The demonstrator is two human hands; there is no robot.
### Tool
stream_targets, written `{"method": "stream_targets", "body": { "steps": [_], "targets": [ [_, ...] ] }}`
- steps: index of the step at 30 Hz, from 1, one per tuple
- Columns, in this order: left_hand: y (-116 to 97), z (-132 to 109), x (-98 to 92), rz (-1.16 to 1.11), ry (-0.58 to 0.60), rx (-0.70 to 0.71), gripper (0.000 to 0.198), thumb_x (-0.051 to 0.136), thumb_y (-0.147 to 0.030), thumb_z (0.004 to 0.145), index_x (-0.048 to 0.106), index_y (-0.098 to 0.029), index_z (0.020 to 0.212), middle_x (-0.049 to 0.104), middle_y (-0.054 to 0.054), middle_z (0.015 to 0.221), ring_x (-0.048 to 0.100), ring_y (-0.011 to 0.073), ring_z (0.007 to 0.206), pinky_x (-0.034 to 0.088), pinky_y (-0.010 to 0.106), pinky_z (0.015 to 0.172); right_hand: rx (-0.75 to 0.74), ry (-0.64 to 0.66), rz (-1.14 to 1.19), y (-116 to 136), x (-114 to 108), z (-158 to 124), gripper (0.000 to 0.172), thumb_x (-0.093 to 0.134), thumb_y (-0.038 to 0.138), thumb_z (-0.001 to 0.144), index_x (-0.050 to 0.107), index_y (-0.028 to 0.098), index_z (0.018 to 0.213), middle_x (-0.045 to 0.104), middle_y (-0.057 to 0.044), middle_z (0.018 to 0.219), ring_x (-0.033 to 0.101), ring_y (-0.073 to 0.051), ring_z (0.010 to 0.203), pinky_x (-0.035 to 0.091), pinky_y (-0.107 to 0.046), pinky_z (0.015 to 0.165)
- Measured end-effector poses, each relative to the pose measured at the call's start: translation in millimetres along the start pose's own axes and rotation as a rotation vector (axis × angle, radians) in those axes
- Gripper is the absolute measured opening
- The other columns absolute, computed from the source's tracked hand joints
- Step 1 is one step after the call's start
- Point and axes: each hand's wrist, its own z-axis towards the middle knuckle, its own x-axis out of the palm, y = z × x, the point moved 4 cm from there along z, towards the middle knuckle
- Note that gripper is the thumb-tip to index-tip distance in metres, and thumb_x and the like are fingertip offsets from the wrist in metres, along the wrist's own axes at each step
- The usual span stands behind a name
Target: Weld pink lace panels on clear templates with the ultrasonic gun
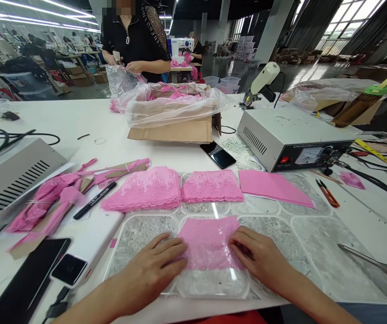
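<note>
Resting palm-down, fingers loosely stretched out, the left hand (158, 265) is at the left edge of the pink lace panel (210, 240), which lies flat on a marbled mat (328, 252). The right hand (264, 249) is kinda curled at the panel's right edge, can't tell if it's pinching.

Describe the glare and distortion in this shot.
Head view: a white glare streak on the glossy grey stone-patterned mat, just above the translucent pink lace piece; head view: the tall paned windows at upper right look washed out; head view: the thick pale pillar leans, likely from wide-angle distortion.
</note>
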Motion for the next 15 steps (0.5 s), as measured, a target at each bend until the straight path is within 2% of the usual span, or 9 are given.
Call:
{"method": "stream_targets", "body": {
  "steps": [4,8,10,12,14,15],
  "targets": [
    [0,-1,0.8,0.013,0.004,0.000,0.029,0.042,-0.008,0.098,0.062,-0.016,0.116,0.065,0.010,0.129,0.058,0.0227,0.124,0.040,0.044,0.111,0.079,-0.005,0.055,-1,0,-1,0.017,0.044,0.015,0.090,0.056,0.020,0.079,0.059,-0.001,0.070,0.052,-0.013,0.059,0.040,-0.025,0.055],
    [0,-1,2.1,0.008,0.004,-0.002,0.029,0.042,-0.008,0.098,0.062,-0.016,0.117,0.064,0.011,0.130,0.057,0.0228,0.125,0.039,0.044,0.112,0.275,0.008,0.272,-9,-9,6,0.022,0.044,0.029,0.092,0.055,0.020,0.075,0.054,0.001,0.064,0.048,-0.012,0.055,0.039,-0.025,0.052],
    [0,-2,2.0,0.000,0.001,-0.002,0.029,0.042,-0.009,0.098,0.062,-0.017,0.117,0.064,0.011,0.130,0.057,0.0229,0.125,0.039,0.045,0.112,0.368,0.035,0.382,-15,-18,0,0.026,0.045,0.036,0.092,0.055,0.021,0.073,0.053,0.001,0.063,0.048,-0.013,0.055,0.040,-0.024,0.052],
    [0,-2,1.4,-0.018,-0.001,-0.011,0.028,0.043,-0.010,0.098,0.062,-0.017,0.117,0.064,0.010,0.129,0.057,0.0226,0.125,0.039,0.044,0.112,0.426,0.103,0.428,-22,-26,-22,0.030,0.048,0.043,0.091,0.056,0.022,0.071,0.054,0.000,0.064,0.050,-0.014,0.058,0.042,-0.025,0.053],
    [2,-4,-0.2,-0.053,-0.013,-0.040,0.027,0.043,-0.011,0.099,0.062,-0.017,0.117,0.065,0.010,0.129,0.057,0.0215,0.125,0.040,0.042,0.112,0.422,0.233,0.409,-26,-27,-61,0.035,0.052,0.049,0.089,0.059,0.023,0.067,0.056,-0.001,0.063,0.053,-0.015,0.058,0.043,-0.025,0.053],
    [3,-5,-1.4,-0.072,-0.028,-0.062,0.026,0.043,-0.011,0.099,0.062,-0.017,0.117,0.065,0.010,0.128,0.058,0.0207,0.124,0.041,0.041,0.112,0.421,0.189,0.387,-30,-29,-83,0.039,0.055,0.055,0.085,0.058,0.023,0.062,0.056,-0.002,0.060,0.053,-0.015,0.056,0.043,-0.026,0.052]
  ]
}}
